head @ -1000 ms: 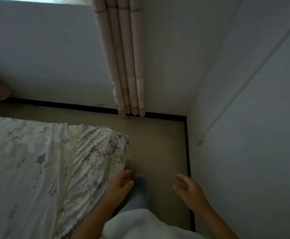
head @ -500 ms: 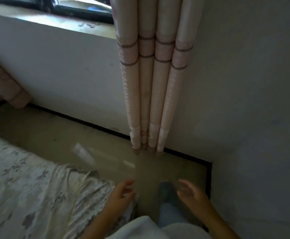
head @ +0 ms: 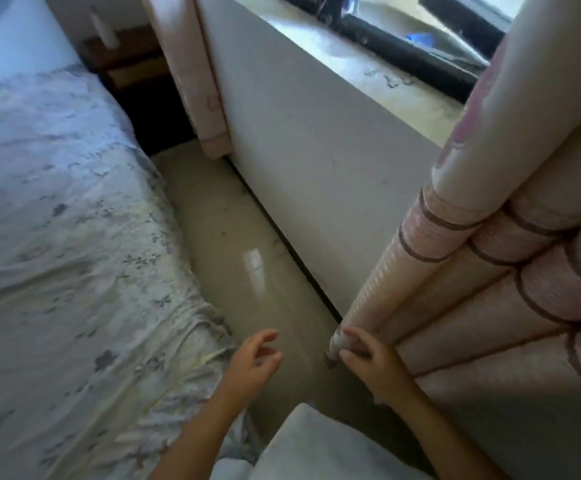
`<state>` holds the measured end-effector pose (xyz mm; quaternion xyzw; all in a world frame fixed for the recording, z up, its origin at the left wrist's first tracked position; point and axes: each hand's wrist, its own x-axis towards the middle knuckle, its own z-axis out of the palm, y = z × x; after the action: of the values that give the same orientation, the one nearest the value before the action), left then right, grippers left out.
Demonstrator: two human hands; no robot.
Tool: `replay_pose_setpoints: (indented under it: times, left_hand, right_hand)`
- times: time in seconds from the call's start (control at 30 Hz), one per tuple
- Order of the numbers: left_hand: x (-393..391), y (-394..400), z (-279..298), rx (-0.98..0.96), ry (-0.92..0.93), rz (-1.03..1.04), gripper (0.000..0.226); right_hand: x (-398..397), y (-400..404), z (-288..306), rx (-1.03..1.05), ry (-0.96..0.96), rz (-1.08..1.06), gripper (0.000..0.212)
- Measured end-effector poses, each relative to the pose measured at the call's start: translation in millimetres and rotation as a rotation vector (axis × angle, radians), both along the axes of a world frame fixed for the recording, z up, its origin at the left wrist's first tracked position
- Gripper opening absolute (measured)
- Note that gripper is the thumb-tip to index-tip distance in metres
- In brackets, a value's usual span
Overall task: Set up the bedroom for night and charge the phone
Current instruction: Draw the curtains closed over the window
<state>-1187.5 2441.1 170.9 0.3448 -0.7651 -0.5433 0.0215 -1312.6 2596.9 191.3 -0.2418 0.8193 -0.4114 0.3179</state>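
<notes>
A gathered pink curtain (head: 510, 271) with dark bands hangs in thick folds at the right, beside the window. My right hand (head: 368, 362) pinches the lower edge of its nearest fold, close to the floor. My left hand (head: 254, 362) hovers open over the floor, fingers spread, between the bed and the curtain. A second pink curtain (head: 195, 84) hangs bunched at the far end of the window wall. No phone or charger is in sight.
A bed with a floral sheet (head: 67, 237) fills the left side. A narrow strip of glossy beige floor (head: 247, 265) runs between bed and wall. The stone window sill (head: 379, 74) is above. A wooden nightstand (head: 126, 60) stands at the far end.
The view has swung left and closer to the window wall. My right hand has reached the curtain's bottom edge and closed on it. The left hand stays open and low.
</notes>
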Motion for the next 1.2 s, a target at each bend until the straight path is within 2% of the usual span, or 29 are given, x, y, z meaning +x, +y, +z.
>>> replay_pose_setpoints:
  times: [0.17, 0.3, 0.43, 0.53, 0.67, 0.83, 0.97, 1.03, 1.13, 1.2]
  left_hand:
    - [-16, -45, -8, 0.023, -0.024, 0.143, 0.029]
    - [-57, -107, -22, 0.072, -0.021, 0.102, 0.025]
    - [-117, -196, -34, 0.056, -0.092, -0.078, 0.035]
    - [-179, -259, -16, -0.023, -0.094, -0.334, 0.034]
    - [-262, -299, 23, -0.13, -0.005, -0.694, 0.035]
    - [-333, -274, 46, -0.108, 0.068, -1.063, 0.034]
    - [-340, -210, 48, 0.004, 0.051, -1.401, 0.028]
    - [-332, -173, 55, 0.031, 0.081, -1.543, 0.027]
    - [-318, -119, 77, 0.083, 0.22, -1.704, 0.029]
    - [-310, -86, 101, 0.155, 0.406, -1.735, 0.029]
  right_hand:
    - [-35, -46, -15, 0.007, -0.013, 0.04, 0.035]
    - [-68, -95, -36, 0.052, -0.063, 0.017, 0.037]
    - [-105, -158, -48, 0.027, -0.132, -0.193, 0.037]
    - [-128, -209, -39, -0.035, -0.096, -0.397, 0.036]
    - [-143, -254, -14, -0.129, -0.037, -0.698, 0.037]
    - [-126, -239, 2, -0.157, 0.003, -1.04, 0.036]
    - [-71, -193, 7, -0.165, 0.009, -1.464, 0.039]
    - [-41, -170, 15, -0.162, 0.007, -1.626, 0.033]
    - [-7, -145, 42, -0.167, 0.116, -1.749, 0.028]
    - [4, -134, 70, -0.167, 0.277, -1.801, 0.026]
